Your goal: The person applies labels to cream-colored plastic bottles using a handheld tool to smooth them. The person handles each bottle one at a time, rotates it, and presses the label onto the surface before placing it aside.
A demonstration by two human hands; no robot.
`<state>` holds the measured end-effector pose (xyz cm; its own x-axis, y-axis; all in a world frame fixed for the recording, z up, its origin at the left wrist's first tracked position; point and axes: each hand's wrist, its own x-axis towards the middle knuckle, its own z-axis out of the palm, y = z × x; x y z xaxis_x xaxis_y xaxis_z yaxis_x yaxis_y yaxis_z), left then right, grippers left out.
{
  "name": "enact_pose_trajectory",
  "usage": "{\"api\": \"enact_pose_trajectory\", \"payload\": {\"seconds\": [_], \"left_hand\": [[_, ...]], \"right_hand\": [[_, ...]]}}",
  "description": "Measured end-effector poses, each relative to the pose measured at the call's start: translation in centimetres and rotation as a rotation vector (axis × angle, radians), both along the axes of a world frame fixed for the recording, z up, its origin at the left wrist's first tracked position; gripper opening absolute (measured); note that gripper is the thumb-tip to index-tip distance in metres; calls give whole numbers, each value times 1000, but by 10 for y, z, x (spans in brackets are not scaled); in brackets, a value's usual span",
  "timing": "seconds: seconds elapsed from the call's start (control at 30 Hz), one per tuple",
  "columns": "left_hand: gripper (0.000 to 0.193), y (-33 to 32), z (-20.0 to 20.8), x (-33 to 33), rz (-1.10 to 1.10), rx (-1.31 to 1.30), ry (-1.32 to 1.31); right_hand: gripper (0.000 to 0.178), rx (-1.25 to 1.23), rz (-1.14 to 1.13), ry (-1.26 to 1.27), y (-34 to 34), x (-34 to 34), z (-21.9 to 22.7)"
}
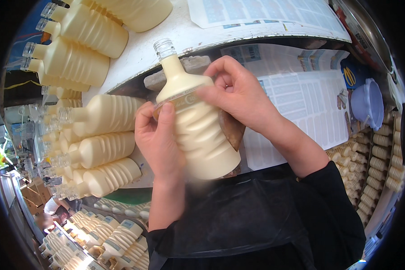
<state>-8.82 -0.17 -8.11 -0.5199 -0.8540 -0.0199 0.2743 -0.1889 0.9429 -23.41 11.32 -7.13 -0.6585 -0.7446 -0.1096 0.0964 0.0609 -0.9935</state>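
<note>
A cream bottle (204,139) with wavy ribs and a clear threaded neck lies in front of me, its neck pointing away and slightly left. Across its shoulder runs a clear label strip (184,100) with pale gold print. My left hand (159,130) pinches the strip's left end between thumb and fingers, against the bottle's side. At the other end, my right hand (236,92) has thumb and fingertips closed over the strip's edge. Part of a brown support (231,128) shows under the bottle's right side; the bottle hides the rest.
Stacked cream bottles (105,148) lie close on my left, with more (85,31) on the white shelf (139,49). Label sheets (297,108) cover the right side. Beyond them hangs a lilac bucket (367,104). Labelled bottles (121,238) stand lower left, near another person (56,209).
</note>
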Motion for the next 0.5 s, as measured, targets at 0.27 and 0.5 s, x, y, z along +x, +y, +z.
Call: {"api": "enact_pose_trajectory", "payload": {"seconds": [0.27,0.5], "left_hand": [[17,4,8,-1,-9,27,-7],[26,-1,24,-6,-14,79,-51]], "right_hand": [[28,20,39,6,2,-1,0],[21,-129,80,-162,7,-13,-6]]}}
